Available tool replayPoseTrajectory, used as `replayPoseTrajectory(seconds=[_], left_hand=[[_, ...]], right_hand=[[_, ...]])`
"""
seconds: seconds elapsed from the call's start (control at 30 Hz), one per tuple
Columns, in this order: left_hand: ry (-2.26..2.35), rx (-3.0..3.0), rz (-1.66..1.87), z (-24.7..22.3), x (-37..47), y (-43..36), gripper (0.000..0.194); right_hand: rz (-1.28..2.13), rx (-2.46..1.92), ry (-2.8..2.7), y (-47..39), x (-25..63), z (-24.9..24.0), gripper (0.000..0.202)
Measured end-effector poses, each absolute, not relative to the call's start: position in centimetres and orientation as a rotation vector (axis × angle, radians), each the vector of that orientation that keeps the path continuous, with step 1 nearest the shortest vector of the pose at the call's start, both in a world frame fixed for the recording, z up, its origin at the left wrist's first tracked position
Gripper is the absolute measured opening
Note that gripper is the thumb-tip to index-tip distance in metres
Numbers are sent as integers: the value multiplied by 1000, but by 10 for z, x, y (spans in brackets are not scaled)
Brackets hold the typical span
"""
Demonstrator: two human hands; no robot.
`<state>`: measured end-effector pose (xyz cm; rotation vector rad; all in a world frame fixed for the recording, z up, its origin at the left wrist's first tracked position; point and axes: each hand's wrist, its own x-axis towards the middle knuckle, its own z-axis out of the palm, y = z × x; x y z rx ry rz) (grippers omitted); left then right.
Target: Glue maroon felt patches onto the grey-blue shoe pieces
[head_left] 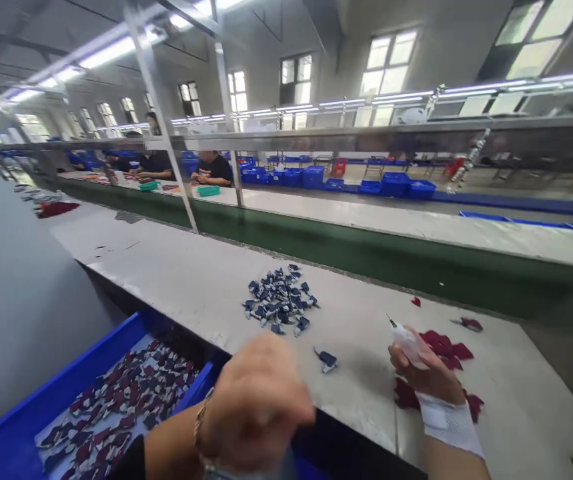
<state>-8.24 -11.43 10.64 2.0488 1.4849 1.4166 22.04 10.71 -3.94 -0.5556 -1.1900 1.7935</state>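
Taking the clock from the middle of the view, the right hand is at 4 o'clock, fingers wrapped around a small white bottle with a thin tip that points up and left. A white wrap circles that wrist. The left hand looms at 6 o'clock, so blurred that I cannot tell whether it is closed or holds anything.

Just beyond it, also at 6, the navy pieces lie heaped on the pale table; a single navy piece sits apart at 5, between the two hands. Maroon pieces lie around the right hand, which partly hides them. Past them, between 3 and 4, are a small red piece and what looks like a pair of snips.

At 8 o'clock a blue bin holds many navy and maroon pieces (quite a jumble), its near side partly blocked by the left forearm. A green panel runs behind the table, and metal posts cut across the view at 10 and 11. Beyond, a person in black is at 10, near teal baskets.
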Motion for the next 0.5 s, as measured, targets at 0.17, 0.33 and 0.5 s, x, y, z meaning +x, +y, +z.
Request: replayPoseTrajectory(seconds=[0.17,0.33,0.5], left_hand=[[1646,1851,825,12,-61,-31,62],[1459,1781,680,-28,-57,15,52],[1261,1499,698,-26,-48,64,48]], right_hand=[[1785,-454,-1110,108,241,-47,36],[1841,-436,-1179,112,246,-30,27],[1855,-497,-1270,141,251,-8,37]])
